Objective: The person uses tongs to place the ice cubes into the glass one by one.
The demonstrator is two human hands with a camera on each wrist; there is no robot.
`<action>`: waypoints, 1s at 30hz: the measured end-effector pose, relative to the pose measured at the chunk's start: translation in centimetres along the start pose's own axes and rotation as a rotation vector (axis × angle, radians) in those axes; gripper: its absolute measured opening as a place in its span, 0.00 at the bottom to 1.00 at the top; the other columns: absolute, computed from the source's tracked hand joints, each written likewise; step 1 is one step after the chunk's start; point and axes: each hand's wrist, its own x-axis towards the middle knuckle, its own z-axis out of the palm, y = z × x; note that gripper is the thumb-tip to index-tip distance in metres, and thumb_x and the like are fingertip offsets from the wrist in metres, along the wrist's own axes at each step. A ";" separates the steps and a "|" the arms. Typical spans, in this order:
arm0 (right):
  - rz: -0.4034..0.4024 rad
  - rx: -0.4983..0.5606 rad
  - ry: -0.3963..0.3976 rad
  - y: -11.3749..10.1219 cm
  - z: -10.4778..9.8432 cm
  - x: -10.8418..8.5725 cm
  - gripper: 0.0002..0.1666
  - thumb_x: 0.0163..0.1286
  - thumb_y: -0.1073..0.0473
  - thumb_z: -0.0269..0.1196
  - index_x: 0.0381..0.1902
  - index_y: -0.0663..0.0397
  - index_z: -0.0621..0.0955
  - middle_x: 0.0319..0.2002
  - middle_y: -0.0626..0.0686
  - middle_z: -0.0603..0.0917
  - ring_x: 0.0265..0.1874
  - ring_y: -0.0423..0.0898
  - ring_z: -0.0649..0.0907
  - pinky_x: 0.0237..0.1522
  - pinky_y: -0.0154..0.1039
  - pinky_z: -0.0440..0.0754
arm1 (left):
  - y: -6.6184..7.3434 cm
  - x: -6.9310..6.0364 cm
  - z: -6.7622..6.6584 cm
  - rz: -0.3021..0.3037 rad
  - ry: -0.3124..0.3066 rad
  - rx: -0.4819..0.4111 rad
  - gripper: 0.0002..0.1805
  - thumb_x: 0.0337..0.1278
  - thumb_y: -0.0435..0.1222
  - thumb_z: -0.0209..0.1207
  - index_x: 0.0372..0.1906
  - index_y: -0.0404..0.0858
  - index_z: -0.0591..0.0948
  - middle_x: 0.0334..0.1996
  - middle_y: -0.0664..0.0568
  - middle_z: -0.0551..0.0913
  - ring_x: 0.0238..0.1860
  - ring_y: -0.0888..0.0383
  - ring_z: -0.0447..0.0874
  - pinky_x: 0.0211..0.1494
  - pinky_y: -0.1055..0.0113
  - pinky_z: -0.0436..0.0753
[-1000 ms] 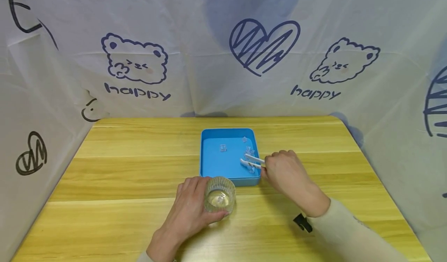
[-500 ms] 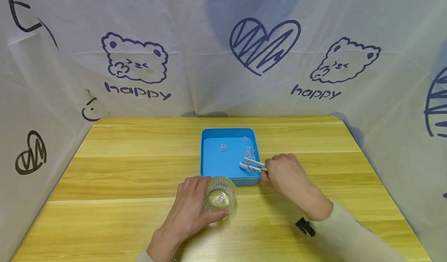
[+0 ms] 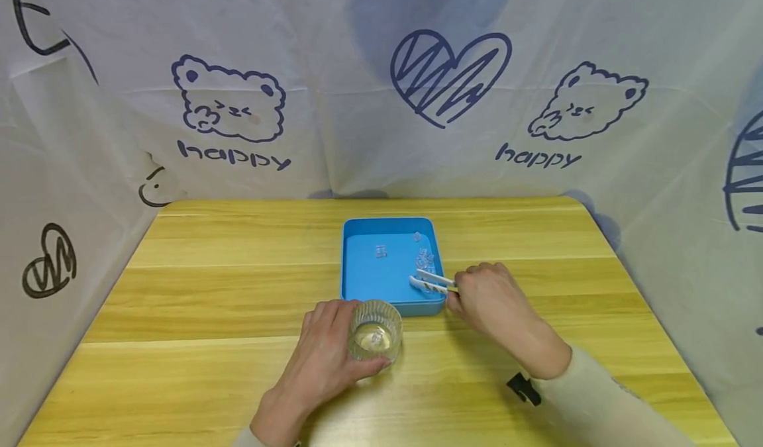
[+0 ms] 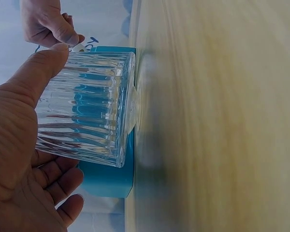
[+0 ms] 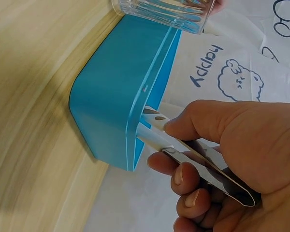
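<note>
My left hand grips a clear ribbed glass by its side, thumb at the near side and fingers behind. A small clear piece shows at the glass's bottom. My right hand holds small tongs with a metal body and white tips, pinched between thumb and fingers. Over the right rim of a square blue tray, the tongs' tips reach in, slightly apart. Several clear cube-like pieces lie along the tray's right side; whether the tips touch one is unclear.
A lone clear piece lies left of the cluster, and another sits near the tray's back right corner. The wooden table meets a white printed cloth at the back and sides.
The tongs have come slightly lower and nearer within the tray, their tips drawing closer together. My right hand shifted a little toward me. My left hand and the glass stayed put.
</note>
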 end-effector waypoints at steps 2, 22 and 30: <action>-0.001 -0.001 0.000 0.0 0.0 0.0 0.24 0.64 0.57 0.70 0.14 0.48 0.69 0.14 0.45 0.67 0.17 0.45 0.66 0.24 0.40 0.67 | 0.0 0.0 0.0 0.000 0.000 0.001 0.52 0.33 0.62 0.82 0.61 0.34 0.79 0.52 0.47 0.84 0.56 0.48 0.80 0.60 0.52 0.76; -0.005 0.001 -0.006 -0.1 0.1 0.1 0.24 0.64 0.57 0.70 0.15 0.48 0.69 0.15 0.46 0.67 0.17 0.45 0.66 0.24 0.40 0.66 | 0.0 0.0 -0.1 -0.022 -0.011 -0.003 0.52 0.32 0.63 0.82 0.61 0.35 0.79 0.52 0.47 0.83 0.56 0.48 0.79 0.61 0.52 0.76; -0.007 0.004 -0.006 -0.1 0.1 0.1 0.25 0.65 0.58 0.70 0.15 0.48 0.69 0.15 0.46 0.67 0.17 0.45 0.66 0.24 0.39 0.65 | 0.1 -0.1 -0.2 -0.023 -0.012 0.008 0.51 0.33 0.62 0.82 0.60 0.35 0.79 0.52 0.47 0.83 0.56 0.48 0.79 0.61 0.52 0.76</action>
